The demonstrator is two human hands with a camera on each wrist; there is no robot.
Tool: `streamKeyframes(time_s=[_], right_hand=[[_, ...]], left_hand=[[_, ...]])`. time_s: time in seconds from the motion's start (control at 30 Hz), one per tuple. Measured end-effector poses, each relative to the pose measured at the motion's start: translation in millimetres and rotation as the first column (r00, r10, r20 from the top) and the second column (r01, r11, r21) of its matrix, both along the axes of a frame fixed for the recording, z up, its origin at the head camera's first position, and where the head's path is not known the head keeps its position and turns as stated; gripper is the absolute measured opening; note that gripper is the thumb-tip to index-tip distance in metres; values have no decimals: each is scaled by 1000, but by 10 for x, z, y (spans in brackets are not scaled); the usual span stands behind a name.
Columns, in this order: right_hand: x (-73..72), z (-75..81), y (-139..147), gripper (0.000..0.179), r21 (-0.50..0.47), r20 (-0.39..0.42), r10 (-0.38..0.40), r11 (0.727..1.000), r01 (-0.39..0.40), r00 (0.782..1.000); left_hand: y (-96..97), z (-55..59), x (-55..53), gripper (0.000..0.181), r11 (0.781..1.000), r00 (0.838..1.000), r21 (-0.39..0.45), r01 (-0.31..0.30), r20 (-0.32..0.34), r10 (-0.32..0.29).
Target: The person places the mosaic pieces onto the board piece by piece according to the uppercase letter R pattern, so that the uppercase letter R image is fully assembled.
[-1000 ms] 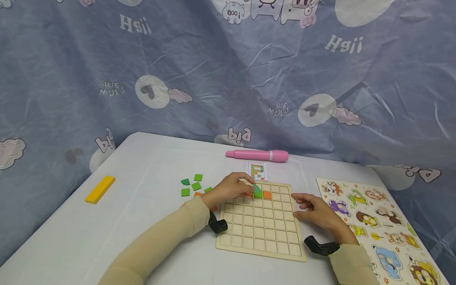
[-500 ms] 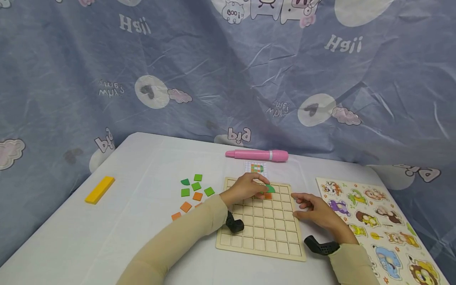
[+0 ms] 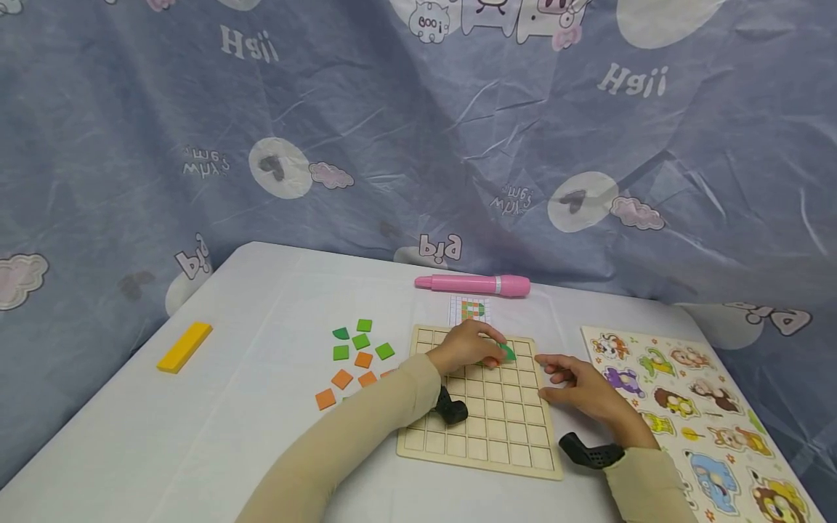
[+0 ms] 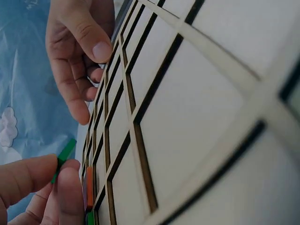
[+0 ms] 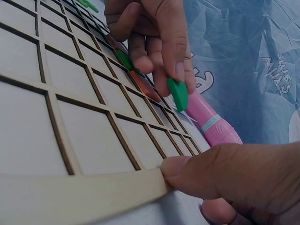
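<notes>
My left hand (image 3: 466, 346) is over the upper right of the wooden grid board (image 3: 487, 428). Between thumb and fingertip it pinches a dark green quarter-circle piece (image 3: 508, 353), held just above the board in both wrist views. Under that hand, a row of the board holds orange tiles (image 5: 144, 86) and a green tile (image 5: 124, 60), mostly hidden in the head view. At the board's right edge rests my right hand (image 3: 580, 392), fingers loosely bent. Its thumb (image 5: 197, 176) touches the wooden rim in the right wrist view.
Loose green tiles (image 3: 341, 353) and orange tiles (image 3: 342, 379) lie left of the board. Behind it are a pattern card (image 3: 472, 308) and a pink marker-shaped tube (image 3: 471, 285). An animal puzzle board (image 3: 686, 414) lies right; a yellow block (image 3: 185, 348) lies far left.
My left hand has moved right across the board's upper rows, carrying the green quarter-circle piece. More of the loose tiles and the pattern card's lower part changed in visibility. My right hand stayed put.
</notes>
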State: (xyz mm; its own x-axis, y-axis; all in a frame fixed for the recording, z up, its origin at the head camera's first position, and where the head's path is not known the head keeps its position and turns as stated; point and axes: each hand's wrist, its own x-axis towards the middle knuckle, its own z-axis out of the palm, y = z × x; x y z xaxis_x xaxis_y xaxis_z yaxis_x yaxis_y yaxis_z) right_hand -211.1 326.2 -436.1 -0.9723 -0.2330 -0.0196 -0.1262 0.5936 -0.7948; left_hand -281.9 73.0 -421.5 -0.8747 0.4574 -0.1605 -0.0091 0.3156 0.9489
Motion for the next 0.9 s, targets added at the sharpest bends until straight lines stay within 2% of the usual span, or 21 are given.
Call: streamKeyframes(time_s=[0.17,0.37,0.6,0.9], right_hand=[[8,7,-7,59,2,-6,1,1000,-1,1000],[11,19,-7,59,3,-4,1,1000,-1,1000],[-1,7,1,59,8,-2,-4,1000,4,1000],[3,11,-12,58,8,-4,2,1000,-2,1000]], left_hand=[[63,-22,-11,14,989,997,-146,-13,-83,1],[103,-22,-26,10,967,986,-248,-49,-169,7],[77,68,59,5,949,968,-314,-33,-245,-47],[66,117,123,6,939,959,-342,-39,-277,-61]])
